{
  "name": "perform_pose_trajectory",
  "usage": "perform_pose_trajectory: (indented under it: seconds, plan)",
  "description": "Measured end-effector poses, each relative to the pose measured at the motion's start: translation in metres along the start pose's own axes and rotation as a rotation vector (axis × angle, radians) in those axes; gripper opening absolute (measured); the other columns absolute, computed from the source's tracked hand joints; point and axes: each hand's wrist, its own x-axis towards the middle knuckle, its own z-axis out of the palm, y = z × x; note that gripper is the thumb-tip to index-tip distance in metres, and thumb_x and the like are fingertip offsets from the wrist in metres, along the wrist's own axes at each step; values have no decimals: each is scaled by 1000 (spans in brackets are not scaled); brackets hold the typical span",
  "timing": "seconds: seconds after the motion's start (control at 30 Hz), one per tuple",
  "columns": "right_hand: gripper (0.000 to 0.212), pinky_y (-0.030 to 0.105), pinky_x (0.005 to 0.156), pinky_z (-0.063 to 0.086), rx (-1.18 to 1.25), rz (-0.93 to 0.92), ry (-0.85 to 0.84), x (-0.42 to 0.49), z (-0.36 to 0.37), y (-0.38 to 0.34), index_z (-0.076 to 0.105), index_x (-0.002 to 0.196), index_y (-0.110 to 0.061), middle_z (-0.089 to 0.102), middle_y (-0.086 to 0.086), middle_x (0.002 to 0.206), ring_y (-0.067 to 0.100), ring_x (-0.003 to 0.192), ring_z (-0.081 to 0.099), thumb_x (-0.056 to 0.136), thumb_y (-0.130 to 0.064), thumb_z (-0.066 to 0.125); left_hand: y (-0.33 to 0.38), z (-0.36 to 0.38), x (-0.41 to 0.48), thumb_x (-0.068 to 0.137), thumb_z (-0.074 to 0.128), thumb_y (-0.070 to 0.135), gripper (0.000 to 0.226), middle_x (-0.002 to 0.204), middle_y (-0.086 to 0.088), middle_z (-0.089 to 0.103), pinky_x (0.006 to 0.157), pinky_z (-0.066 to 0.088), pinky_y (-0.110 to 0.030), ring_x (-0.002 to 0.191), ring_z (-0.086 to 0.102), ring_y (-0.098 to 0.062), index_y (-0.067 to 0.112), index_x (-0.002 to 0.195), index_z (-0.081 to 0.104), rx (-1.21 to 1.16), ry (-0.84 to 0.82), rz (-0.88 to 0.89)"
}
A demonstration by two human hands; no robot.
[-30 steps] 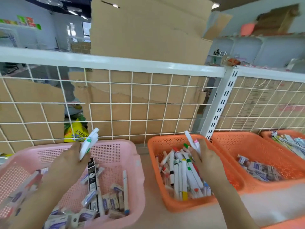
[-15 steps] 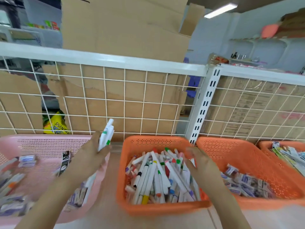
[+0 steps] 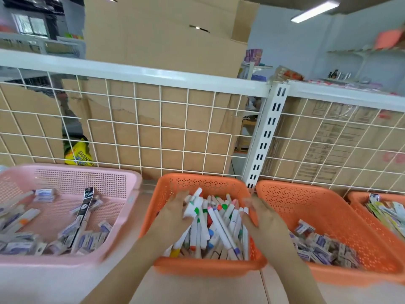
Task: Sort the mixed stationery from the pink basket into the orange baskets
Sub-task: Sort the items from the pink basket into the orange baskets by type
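The pink basket [image 3: 131, 183] on the left holds small boxed erasers, a few markers and a long black pack [image 3: 84, 207]. The nearest orange basket [image 3: 203, 182], in the middle, is full of white markers with coloured caps [image 3: 215, 224]. Over its left side my left hand [image 3: 173, 216] grips a couple of white markers with green marks [image 3: 194, 205]. My right hand [image 3: 263, 218] hovers over the basket's right side with fingers spread and nothing in it. A second orange basket [image 3: 306, 194] holds boxed erasers [image 3: 320, 244]. A third orange basket [image 3: 359, 196] at the far right holds flat packs.
A white wire grid panel [image 3: 160, 128] with a top rail and a slotted upright [image 3: 266, 137] closes off the back of the shelf. Cardboard boxes [image 3: 164, 40] and a yellow bag [image 3: 80, 155] stand behind it. Bare shelf surface [image 3: 197, 290] lies in front of the baskets.
My left hand has carried the green-marked markers from above the pink basket to over the middle orange basket. My right hand let go of its markers and now hovers empty.
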Motion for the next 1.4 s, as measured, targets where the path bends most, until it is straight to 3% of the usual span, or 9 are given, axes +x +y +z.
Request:
perform_pose_trajectory:
  seconds: [0.13, 0.3, 0.37, 0.43, 0.7, 0.87, 1.0, 1.17, 1.4]
  plan:
    - [26, 35, 74, 53, -24, -23, 5, 0, 1, 0, 60, 114, -18, 65, -2, 108, 22, 88, 64, 88, -21, 63, -4, -11, -7, 87, 59, 12, 48, 135, 4, 41, 91, 33, -14, 119, 49, -16, 21, 132, 44, 66, 107, 99]
    - [24, 42, 73, 56, -76, -83, 25, 4, 8, -10, 64, 106, -15, 67, 2, 96, 27, 86, 66, 82, -16, 70, -25, -44, -23, 86, 51, 29, 45, 127, -2, 52, 93, 42, -34, 112, 52, -27, 18, 130, 50, 255, 181, 144]
    - [25, 34, 68, 52, -78, -85, 24, 7, 12, -18, 65, 105, -13, 68, 4, 97, 27, 80, 67, 80, -13, 72, -42, -61, -31, 78, 38, 40, 56, 118, -7, 56, 87, 47, -41, 105, 55, -31, 16, 125, 55, 313, 221, 137]
    - [26, 28, 65, 46, -66, -82, 12, 11, 18, -28, 65, 107, -13, 68, 5, 102, 25, 83, 66, 82, -15, 70, -59, -79, -39, 77, 41, 37, 55, 119, -7, 58, 85, 47, -41, 104, 56, -32, 14, 125, 55, 361, 263, 72]
    - [24, 33, 72, 48, -29, -148, -10, 31, 54, -89, 63, 110, -14, 67, 5, 102, 27, 93, 63, 92, -27, 57, -126, -156, -61, 82, 68, 12, 33, 112, -7, 61, 66, 47, -33, 94, 62, -31, 12, 114, 62, 439, 337, -16]
    - [26, 37, 78, 48, -6, -158, -42, 41, 81, -145, 63, 109, -11, 67, 7, 106, 30, 94, 64, 89, -28, 60, -171, -197, -67, 80, 70, 10, 35, 111, -8, 62, 72, 54, -40, 91, 64, -32, 11, 114, 62, 463, 336, -22]
    - [40, 31, 76, 45, 11, -197, -78, 47, 105, -195, 63, 109, -14, 65, 4, 104, 27, 95, 62, 83, -39, 45, -200, -222, -67, 83, 67, 14, 35, 115, -5, 60, 78, 50, -39, 99, 58, -29, 12, 117, 61, 421, 322, -51]
    - [36, 27, 91, 39, -85, -218, -259, 51, 137, -239, 47, 130, -23, 53, -2, 127, 16, 117, 50, 96, -32, 47, -235, -243, -64, 86, 64, 19, 33, 121, 0, 58, 84, 50, -37, 103, 56, -24, 16, 119, 60, 401, 240, -39]
    - [41, 31, 91, 45, -175, -79, -767, 48, 184, -264, 40, 137, -14, 53, 7, 130, 21, 111, 55, 97, -20, 46, -263, -257, -54, 93, 54, 28, 34, 131, 3, 51, 96, 43, -30, 114, 50, -18, 22, 126, 53, 368, 82, -13]
